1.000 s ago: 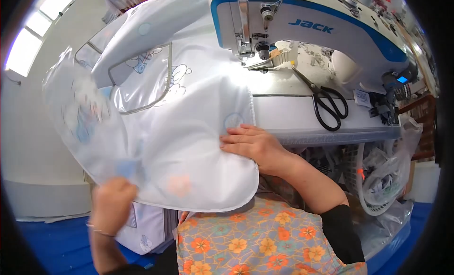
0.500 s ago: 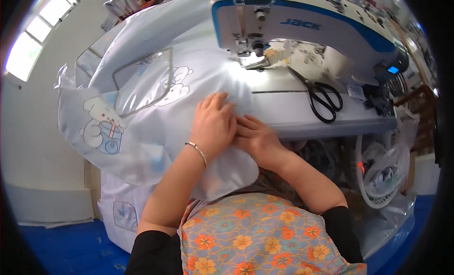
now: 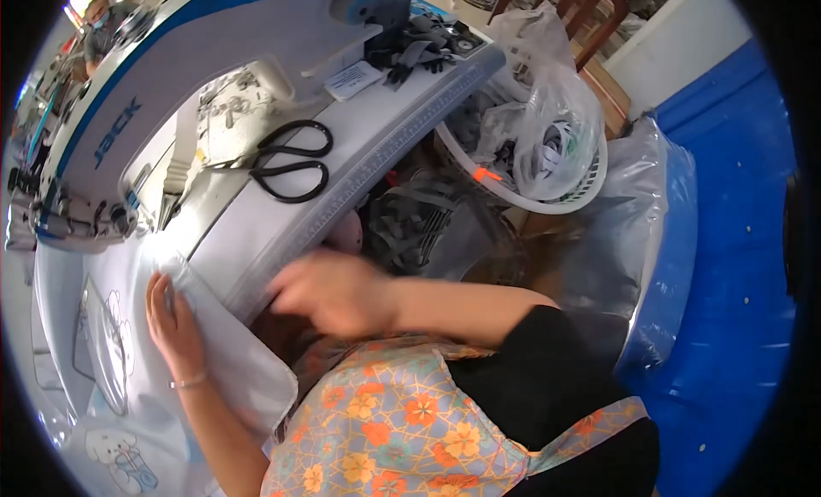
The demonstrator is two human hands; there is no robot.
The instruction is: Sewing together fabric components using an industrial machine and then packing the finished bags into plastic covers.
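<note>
My left hand point(image 3: 174, 326) lies flat on a white printed fabric piece point(image 3: 111, 386) that hangs over the sewing table's front edge, fingers together, pressing it down. My right hand point(image 3: 329, 290) is blurred, in the air just off the table edge point(image 3: 342, 210), with curled fingers and nothing visible in it. The white and blue sewing machine point(image 3: 171, 78) stands behind the fabric. Black scissors point(image 3: 286, 159) lie on the table to the right of the machine.
A white basket point(image 3: 547, 155) with clear plastic bags and grey strips stands under the table's right end. Grey strap pieces point(image 3: 423, 48) are piled at the table's far right. A large clear plastic bag point(image 3: 658, 240) stands on the blue floor point(image 3: 735, 240).
The view has swung right and tilted. My right hand left the fabric and moved right off the table edge. My left hand stays pressed on the fabric.
</note>
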